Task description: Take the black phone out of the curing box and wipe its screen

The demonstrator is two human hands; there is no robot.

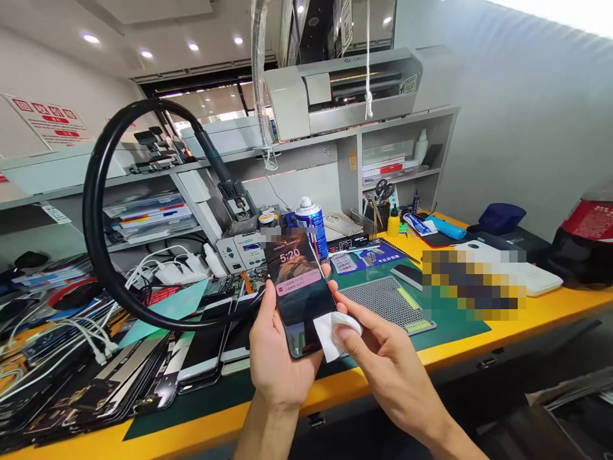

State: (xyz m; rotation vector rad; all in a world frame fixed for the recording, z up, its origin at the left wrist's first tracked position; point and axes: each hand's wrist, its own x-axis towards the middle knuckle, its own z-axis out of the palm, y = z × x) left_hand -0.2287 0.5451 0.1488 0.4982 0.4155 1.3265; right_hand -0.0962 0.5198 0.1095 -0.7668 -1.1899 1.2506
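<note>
A smartphone [299,294] with its screen lit, showing the time 5:20 and a notification, lies upright in my left hand [278,364]. The thumb presses on the phone's left edge and fingertips show along its right edge. My right hand [387,358] pinches a folded white wipe [332,332] between thumb and fingers. That wipe sits at the lower right edge of the screen, overlapping the corner; the exact contact is hidden. Both hands are raised just above the front edge of the yellow workbench [460,345].
Stacked phone screens [119,377] cover the left side. A thick black hose [90,211] loops over them. Behind the phone stands a blue spray can [313,223]. A perforated pad [387,303] rests on the green mat [460,329]; a cola bottle [587,236] stands far right.
</note>
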